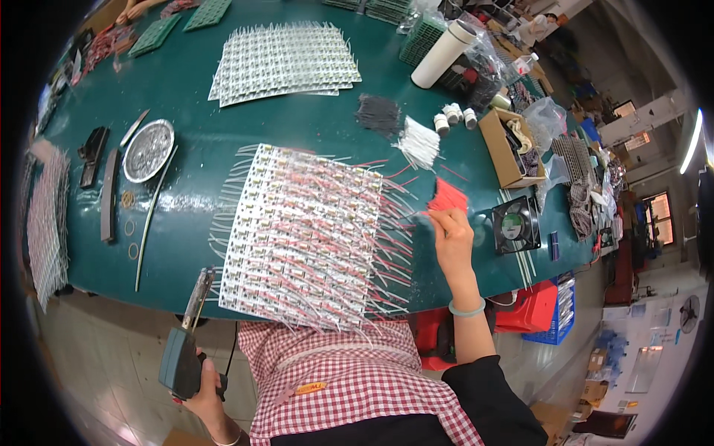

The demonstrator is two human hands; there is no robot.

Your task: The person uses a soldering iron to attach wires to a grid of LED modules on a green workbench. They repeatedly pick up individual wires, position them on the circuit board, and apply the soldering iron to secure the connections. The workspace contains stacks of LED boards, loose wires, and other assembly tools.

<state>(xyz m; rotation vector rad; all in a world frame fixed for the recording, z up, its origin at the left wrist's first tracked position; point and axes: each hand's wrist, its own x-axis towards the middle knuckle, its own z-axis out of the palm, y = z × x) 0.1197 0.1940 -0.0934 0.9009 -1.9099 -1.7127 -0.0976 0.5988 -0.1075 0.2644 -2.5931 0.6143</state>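
Observation:
My left hand (203, 395), low at the left, is wrapped round the handle of a dark teal soldering gun (179, 360). Its metal tip points up past the table's front edge, beside a white panel of small circuit boards (249, 223). Rows of red and white wires lie across that panel and stick out past its sides. To the right, my right hand (452, 236) has its fingers pinched at the near end of a bundle of short red wires (449, 193). Whether a single wire is between the fingertips is too small to make out.
Bundles of white wires (419, 143) and black wires (378, 114) lie beyond the red ones. Stacked panels (286, 63) sit farther back. A metal bowl (149, 152) stands left, a small fan (515, 224) and cardboard box (506, 152) right. Another person's hand (134, 10) shows top left.

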